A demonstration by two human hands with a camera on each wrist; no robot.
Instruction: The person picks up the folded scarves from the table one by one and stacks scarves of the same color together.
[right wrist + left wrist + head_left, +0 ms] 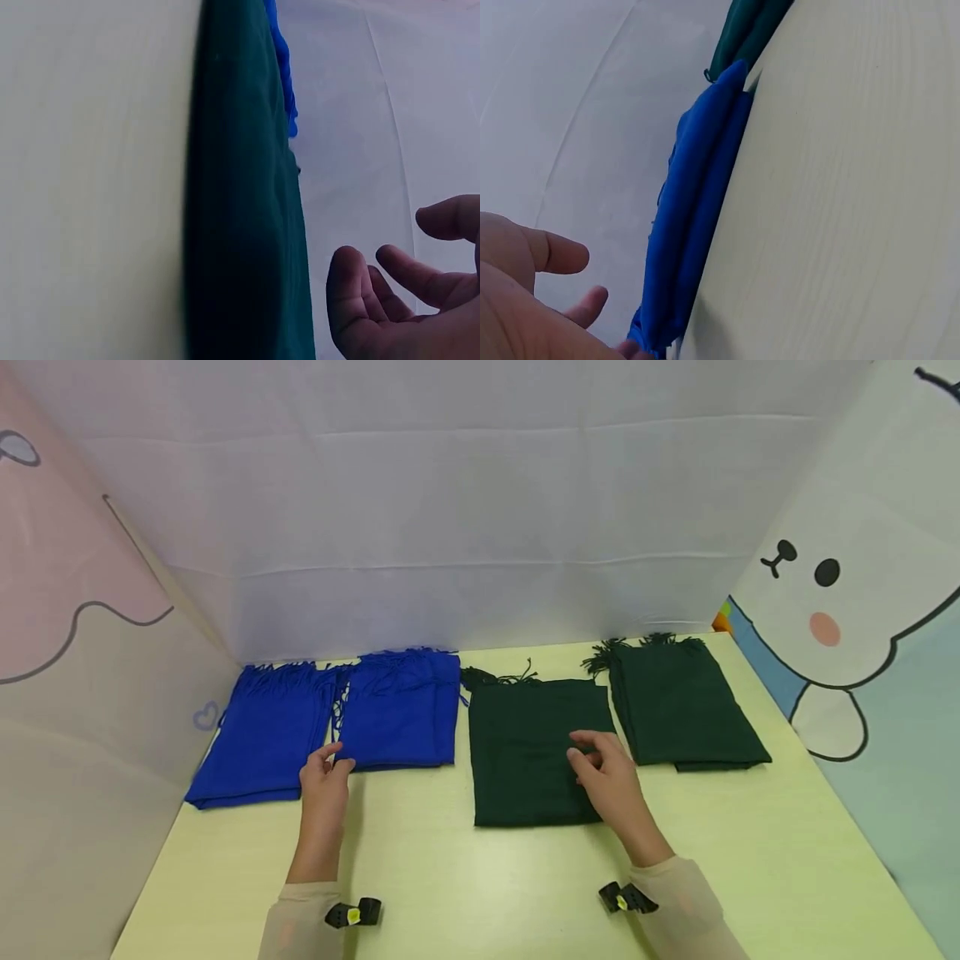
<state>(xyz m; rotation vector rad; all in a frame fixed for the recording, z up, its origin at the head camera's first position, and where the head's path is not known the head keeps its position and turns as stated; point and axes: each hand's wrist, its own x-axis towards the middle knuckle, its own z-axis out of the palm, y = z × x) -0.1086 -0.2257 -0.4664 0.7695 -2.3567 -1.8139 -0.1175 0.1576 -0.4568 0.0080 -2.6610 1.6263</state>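
Observation:
Four folded, fringed scarves lie in a row. On the left are a blue scarf (258,743) and a second blue scarf (397,718); on the right, a dark green scarf (525,760) and another dark green scarf (678,706). My left hand (325,789) is at the near gap between the blue two, fingers loosely bent, holding nothing. In the left wrist view its fingertips overlap the blue fold (690,217); contact cannot be told. Over the right part of the nearer green scarf, my right hand (611,785) hovers with relaxed fingers apart from the cloth, gripping nothing.
All the scarves rest on a pale wooden table (450,885), fringes toward the back. A white cloth wall (480,527) rises behind it. Printed cartoon panels stand at the left and right sides. Each sleeve bears a black strap near the wrist.

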